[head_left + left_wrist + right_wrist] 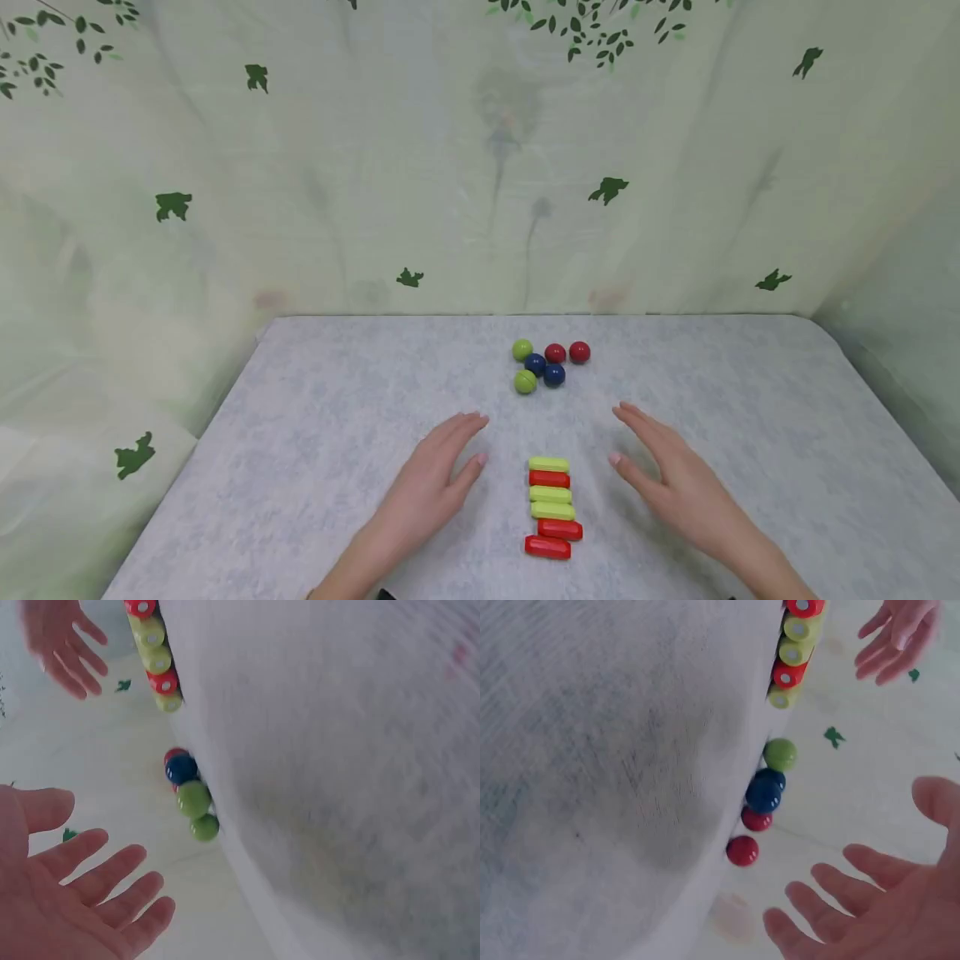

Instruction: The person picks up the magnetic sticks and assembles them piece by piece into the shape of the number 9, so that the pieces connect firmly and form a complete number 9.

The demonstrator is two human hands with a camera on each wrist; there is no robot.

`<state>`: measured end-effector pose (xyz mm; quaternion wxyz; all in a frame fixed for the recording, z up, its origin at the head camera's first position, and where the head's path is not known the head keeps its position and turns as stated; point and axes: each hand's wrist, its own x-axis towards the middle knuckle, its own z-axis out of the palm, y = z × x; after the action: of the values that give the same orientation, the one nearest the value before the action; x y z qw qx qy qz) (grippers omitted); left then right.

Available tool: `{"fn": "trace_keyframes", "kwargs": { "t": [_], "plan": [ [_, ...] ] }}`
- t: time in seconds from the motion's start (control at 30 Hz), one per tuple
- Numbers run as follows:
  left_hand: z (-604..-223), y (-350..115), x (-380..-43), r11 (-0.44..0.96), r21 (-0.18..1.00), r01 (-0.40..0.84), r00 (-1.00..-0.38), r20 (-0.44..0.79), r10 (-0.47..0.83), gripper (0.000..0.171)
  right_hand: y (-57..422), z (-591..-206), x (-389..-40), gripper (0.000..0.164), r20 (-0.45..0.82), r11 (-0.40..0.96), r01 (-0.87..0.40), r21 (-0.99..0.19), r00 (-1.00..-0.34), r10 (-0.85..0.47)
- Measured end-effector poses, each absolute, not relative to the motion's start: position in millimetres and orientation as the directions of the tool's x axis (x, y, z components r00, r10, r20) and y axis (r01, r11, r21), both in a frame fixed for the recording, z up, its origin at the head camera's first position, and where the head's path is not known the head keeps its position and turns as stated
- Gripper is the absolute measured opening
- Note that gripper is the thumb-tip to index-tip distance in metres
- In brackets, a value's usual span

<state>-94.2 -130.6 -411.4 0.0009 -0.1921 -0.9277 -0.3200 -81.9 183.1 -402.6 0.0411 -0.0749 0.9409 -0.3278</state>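
Six red and yellow rods point(551, 511) lie in a column on the table point(337, 400) between my left hand point(435, 475) and right hand point(675, 479), both spread and touching nothing; beyond rest six balls point(554, 376), set apart, I judge, by shape.

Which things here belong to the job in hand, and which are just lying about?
Likely the job: three red rods, three yellow rods, two green balls, two blue balls, two red balls.
Probably just setting: table, leaf-patterned backdrop.
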Motion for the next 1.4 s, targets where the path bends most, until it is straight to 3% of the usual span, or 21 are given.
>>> {"fn": "trace_keyframes", "kwargs": {
  "t": [0.23,0.37,0.6,0.87,1.4],
  "plan": [
    [-414.1,-116.1,-104.9,0.487,0.860,0.153,-0.918,-0.060,0.393,0.032,173.0,-407.3,-94.7,0.051,-0.175,0.622,0.050,-0.781,-0.974,-0.143],
    [-420.6,-107.9,-110.2,0.436,0.895,0.096,-0.908,-0.100,0.406,0.025,164.8,-414.6,-100.2,0.041,-0.206,0.574,0.068,-0.816,-0.962,-0.179],
    [-430.6,-96.1,-117.8,0.399,0.916,0.029,-0.911,-0.140,0.387,0.024,160.1,-426.3,-110.2,0.033,-0.182,0.543,-0.046,-0.839,-0.916,-0.358],
    [-441.0,-87.4,-127.1,0.422,0.904,0.067,-0.905,-0.123,0.407,0.022,155.1,-432.8,-124.8,0.026,-0.142,0.530,-0.165,-0.832,-0.859,-0.491],
    [-447.7,-77.0,-132.6,0.507,0.839,0.199,-0.895,-0.056,0.444,0.011,143.3,-433.0,-135.7,0.015,-0.128,0.629,-0.256,-0.734,-0.858,-0.498]
  ]
}}
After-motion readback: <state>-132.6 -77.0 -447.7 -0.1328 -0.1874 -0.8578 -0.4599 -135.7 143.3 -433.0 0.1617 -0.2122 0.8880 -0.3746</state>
